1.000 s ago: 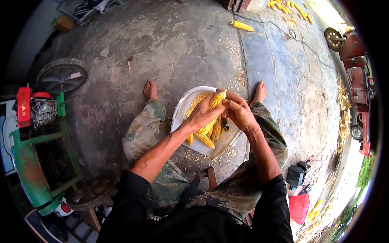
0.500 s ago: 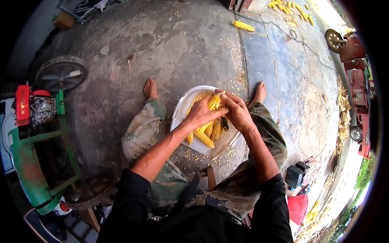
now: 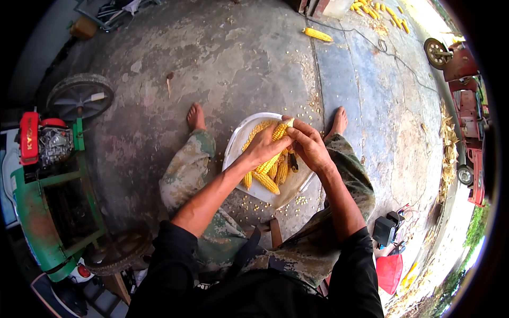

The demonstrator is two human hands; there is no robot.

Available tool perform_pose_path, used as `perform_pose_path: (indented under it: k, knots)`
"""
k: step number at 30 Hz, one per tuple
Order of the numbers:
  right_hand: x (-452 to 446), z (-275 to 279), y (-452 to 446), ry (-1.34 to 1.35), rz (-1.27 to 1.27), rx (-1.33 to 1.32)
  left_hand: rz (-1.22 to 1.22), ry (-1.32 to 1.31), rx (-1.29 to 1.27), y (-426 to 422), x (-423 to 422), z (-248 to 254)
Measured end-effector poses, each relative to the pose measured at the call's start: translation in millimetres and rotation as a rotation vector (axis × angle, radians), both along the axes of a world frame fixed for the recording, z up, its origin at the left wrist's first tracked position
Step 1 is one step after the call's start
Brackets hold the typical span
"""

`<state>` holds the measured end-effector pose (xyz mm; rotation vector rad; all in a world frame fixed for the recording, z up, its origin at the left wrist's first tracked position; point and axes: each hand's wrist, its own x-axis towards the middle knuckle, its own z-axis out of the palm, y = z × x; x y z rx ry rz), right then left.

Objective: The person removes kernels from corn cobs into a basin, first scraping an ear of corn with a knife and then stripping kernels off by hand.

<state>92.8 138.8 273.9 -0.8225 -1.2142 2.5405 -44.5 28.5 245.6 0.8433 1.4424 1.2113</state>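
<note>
Between my two hands is a yellow corn cob (image 3: 282, 129), tilted, over a white basin (image 3: 230, 153) on the floor. My left hand (image 3: 263, 147) is closed round its lower part. My right hand (image 3: 309, 147) grips its upper end, thumb pressed against the kernels. Below, several more corn cobs (image 3: 266, 182) lie in the basin. Loose kernels (image 3: 258, 130) fill its far left side. A small dark object (image 3: 294, 163) rests by the cobs, partly covered; its kind is unclear.
My feet stand on either side of the basin, with kernels scattered around it. A green machine (image 3: 55, 212) with a red engine stands at left. One cob (image 3: 317, 35) lies on the floor ahead. A black cable (image 3: 371, 41) crosses the floor at upper right.
The cob has turned slightly in my hands, and more of its kernels show. My right fingers have shifted a little at its upper end. The basin stays in place.
</note>
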Motion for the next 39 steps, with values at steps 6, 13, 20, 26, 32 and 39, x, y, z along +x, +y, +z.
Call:
perform_pose_path:
  k: [6, 13, 20, 26, 32, 39]
  knots:
    - [-2.4, 3.2, -1.1, 0.066, -0.03, -0.095, -0.006, 0.165, -0.173, 1.7, 0.5, 22.5]
    - [-1.7, 3.0, 3.1, -0.064, -0.08, -0.023, 0.003, -0.128, 0.013, 3.9, 1.5, 12.8]
    - [2.5, -2.6, 3.5, 0.073, -0.013, -0.04, -0.017, 0.003, -0.022, -1.1, -0.6, 22.0]
    - [-1.3, 2.0, 1.6, 0.003, -0.06, -0.059, -0.013, 0.151, -0.115, -2.2, -1.3, 24.7]
    - [7.3, -3.7, 4.9, -0.204, 0.004, 0.233, 0.066, 0.673, 0.044, -4.9, 2.1, 24.7]
    - [9.8, -17.0, 11.6, -0.273, 0.03, 0.583, 0.121, -0.184, -0.072, 7.6, -13.9, 26.2]
